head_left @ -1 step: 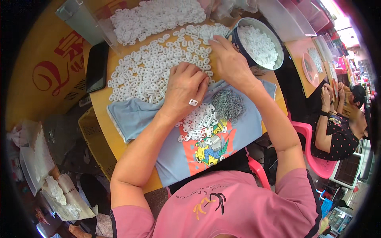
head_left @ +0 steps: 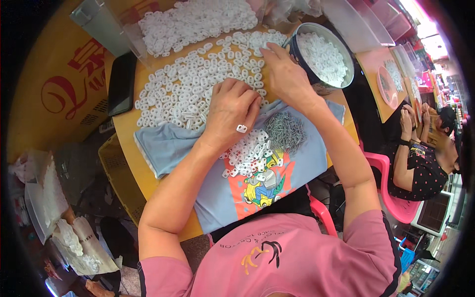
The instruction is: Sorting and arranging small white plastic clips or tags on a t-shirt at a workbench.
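My left hand rests at the near edge of a wide spread of small white plastic pieces with two holes. Its fingers curl down and in, so the fingertips and anything in them are hidden. One white piece shows by the heel of that hand. Fingers stretched forward, my right hand lies over the white pieces beside a round bowl filled with smaller white parts. On a blue-grey printed cloth between my forearms lie a heap of white pieces and a pile of grey metal screws.
A clear bin at the far side holds many white pieces. At the table's left edge lies a black phone. Another person sits at a table on the right, near a pink chair. A yellow crate stands below left.
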The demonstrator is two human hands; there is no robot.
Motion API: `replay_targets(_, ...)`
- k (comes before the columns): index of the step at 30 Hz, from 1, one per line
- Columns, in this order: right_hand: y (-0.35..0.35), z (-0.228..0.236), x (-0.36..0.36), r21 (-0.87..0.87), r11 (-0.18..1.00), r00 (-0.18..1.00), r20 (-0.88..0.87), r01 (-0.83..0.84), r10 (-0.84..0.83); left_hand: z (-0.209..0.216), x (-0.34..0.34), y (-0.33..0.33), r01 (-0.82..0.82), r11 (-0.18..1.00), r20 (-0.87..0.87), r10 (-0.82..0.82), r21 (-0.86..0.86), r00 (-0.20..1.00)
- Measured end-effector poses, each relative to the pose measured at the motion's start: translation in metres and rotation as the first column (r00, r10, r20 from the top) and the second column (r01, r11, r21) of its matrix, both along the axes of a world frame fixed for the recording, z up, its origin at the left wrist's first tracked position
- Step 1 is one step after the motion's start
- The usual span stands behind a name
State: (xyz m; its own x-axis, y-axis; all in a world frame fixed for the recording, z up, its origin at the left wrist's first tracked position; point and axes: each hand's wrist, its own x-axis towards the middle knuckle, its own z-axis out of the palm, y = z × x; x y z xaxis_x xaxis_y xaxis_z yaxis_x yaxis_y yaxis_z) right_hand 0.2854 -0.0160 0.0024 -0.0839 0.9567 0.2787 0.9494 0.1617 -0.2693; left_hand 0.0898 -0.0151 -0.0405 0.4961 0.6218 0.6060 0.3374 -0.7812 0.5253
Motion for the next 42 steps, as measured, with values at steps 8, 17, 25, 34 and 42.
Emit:
replay_targets(8, 0.003, 0.005, -0.002, -0.146, 0.985, 0.994, 0.039, -0.096, 0.103, 0.001, -0.001, 0.0, 0.0, 1.0, -0.009, 0.0, -0.01, 1.0)
replay_targets(17, -0.007, 0.004, -0.001, -0.082, 0.987, 0.99, -0.043, -0.138, 0.135, 0.002, -0.001, 0.0, -0.001, 1.0, -0.01, 0.0, -0.029, 1.0)
replay_targets(25, 0.001, 0.002, 0.004, 0.035, 0.983, 0.974, -0.132, -0.179, 0.182, 0.004, -0.001, -0.001, -0.001, 0.999, -0.013, 0.001, -0.032, 1.0)
replay_targets(34, 0.041, -0.019, 0.001, 0.081, 0.993, 0.996, 0.005, 0.089, -0.089, 0.003, -0.001, 0.0, -0.004, 1.0, -0.017, 0.004, -0.03, 1.0)
replay_targets(42, 0.048, -0.024, -0.002, 0.068, 0.992, 0.994, 0.029, 0.105, -0.108, 0.004, -0.002, -0.001, 0.003, 0.999, -0.019, -0.004, -0.038, 1.0)
